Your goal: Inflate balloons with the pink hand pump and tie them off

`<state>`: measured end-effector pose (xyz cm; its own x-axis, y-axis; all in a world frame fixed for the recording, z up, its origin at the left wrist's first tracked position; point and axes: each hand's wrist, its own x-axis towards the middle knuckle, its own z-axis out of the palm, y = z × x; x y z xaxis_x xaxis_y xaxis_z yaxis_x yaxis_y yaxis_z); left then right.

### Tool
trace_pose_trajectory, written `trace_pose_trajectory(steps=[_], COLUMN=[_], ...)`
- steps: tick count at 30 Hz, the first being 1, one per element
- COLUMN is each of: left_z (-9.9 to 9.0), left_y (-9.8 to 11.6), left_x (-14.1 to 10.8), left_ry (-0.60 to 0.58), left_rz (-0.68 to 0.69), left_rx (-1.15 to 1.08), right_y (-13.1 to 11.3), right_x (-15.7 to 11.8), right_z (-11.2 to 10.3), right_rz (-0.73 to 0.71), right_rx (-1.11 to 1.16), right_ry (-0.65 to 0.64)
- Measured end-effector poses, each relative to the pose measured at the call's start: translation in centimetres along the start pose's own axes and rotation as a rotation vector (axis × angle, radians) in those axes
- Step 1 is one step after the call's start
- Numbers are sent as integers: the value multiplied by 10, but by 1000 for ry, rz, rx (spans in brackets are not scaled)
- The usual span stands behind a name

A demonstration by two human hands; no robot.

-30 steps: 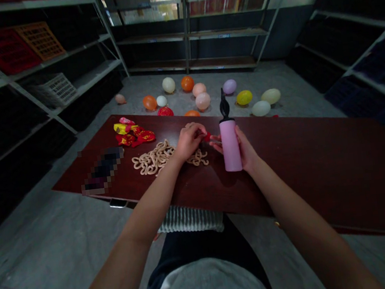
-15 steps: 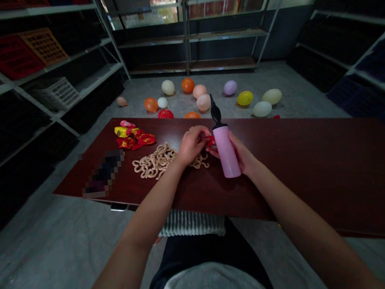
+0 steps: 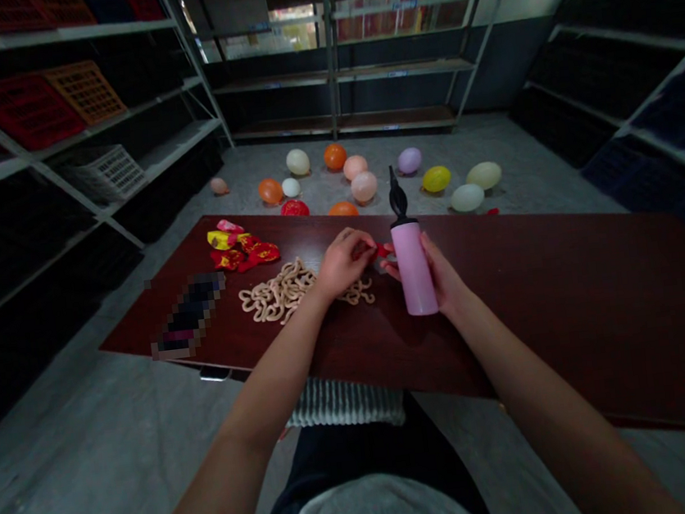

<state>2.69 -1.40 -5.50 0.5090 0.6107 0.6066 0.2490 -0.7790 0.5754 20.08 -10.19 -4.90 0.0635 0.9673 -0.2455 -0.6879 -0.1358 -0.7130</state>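
Note:
A pink balloon pump (image 3: 415,272) with a black nozzle on top stands upright in my right hand (image 3: 445,278), whose fingers wrap behind it. My left hand (image 3: 346,263) pinches a small red uninflated balloon (image 3: 381,251) just left of the pump. Some fingertips of the right hand reach toward that balloon; whether they touch it I cannot tell. Under and beside the left wrist lies a heap of beige long twisting balloons (image 3: 281,293), partly covered by the arm. Farther left are crumpled red and yellow foil-like balloons (image 3: 242,248).
The dark red-brown table (image 3: 546,308) extends to the right. A blurred-out flat object (image 3: 191,314) lies at its left end. Several inflated balloons (image 3: 364,187) rest on the floor beyond. Metal shelves with crates (image 3: 85,92) stand left, right and behind.
My right hand and the pump have shifted slightly right, away from the left hand. The red balloon stays in the left fingers and shows more clearly.

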Motion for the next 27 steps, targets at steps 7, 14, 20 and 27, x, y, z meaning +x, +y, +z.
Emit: trace_pose_trajectory(steps=[7, 14, 20, 27], left_z=[0, 8, 8, -11], left_y=[8, 4, -9, -27], left_x=[1, 1, 4, 9], left_ry=[-138, -169, 119, 484], left_rz=[-449, -626, -786, -783], left_rx=[-308, -800, -1112, -1298], right_y=[-3, -5, -9, -12], right_x=[-5, -9, -14, -14], right_z=[3, 3, 5, -2], right_rz=[13, 65, 76, 254], right_rx=[-18, -139, -182, -340], right_ry=[-43, -67, -123, -188])
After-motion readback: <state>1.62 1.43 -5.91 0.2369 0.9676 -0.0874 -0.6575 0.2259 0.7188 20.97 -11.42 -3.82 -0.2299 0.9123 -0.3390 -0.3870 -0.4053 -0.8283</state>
